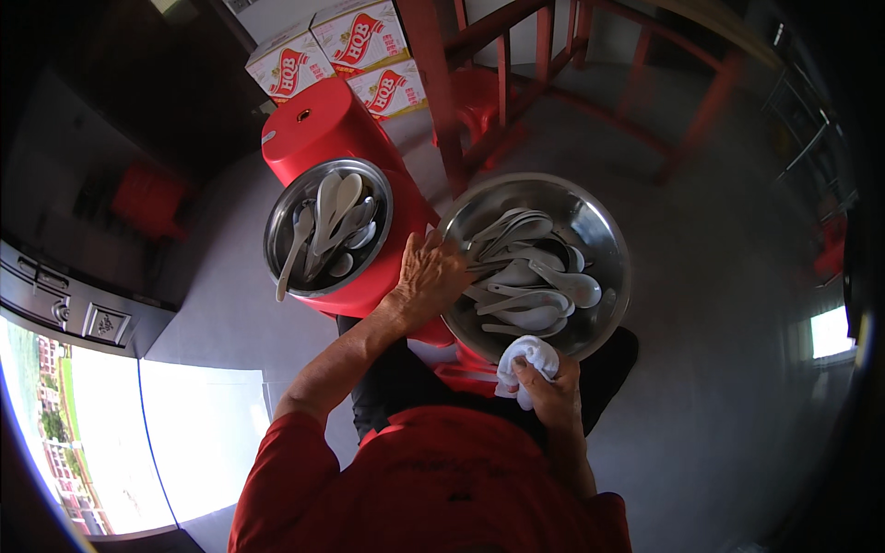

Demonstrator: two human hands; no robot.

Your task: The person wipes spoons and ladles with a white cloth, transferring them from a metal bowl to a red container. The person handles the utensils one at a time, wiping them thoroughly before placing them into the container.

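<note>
My right hand (556,394) grips a bunched white cloth (529,356) at the near rim of a large stainless steel basin (608,228). In that basin lies a heap of white soup spoons (525,304), some with a printed pattern. My left hand (432,276) reaches over the basin's left rim, beside the spoon handles. Its fingertips are hidden, so whether it holds a spoon is unclear. Left of it, a smaller steel bowl (272,235) contains more white spoons (332,207), one with its handle over the near rim.
The smaller bowl stands on a red plastic stool (404,207), with another red stool (311,124) behind it. Printed cardboard cartons (363,41) are stacked farther back. Dark red wooden framing (442,117) rises behind the basin. A dark door panel (83,311) stands at left.
</note>
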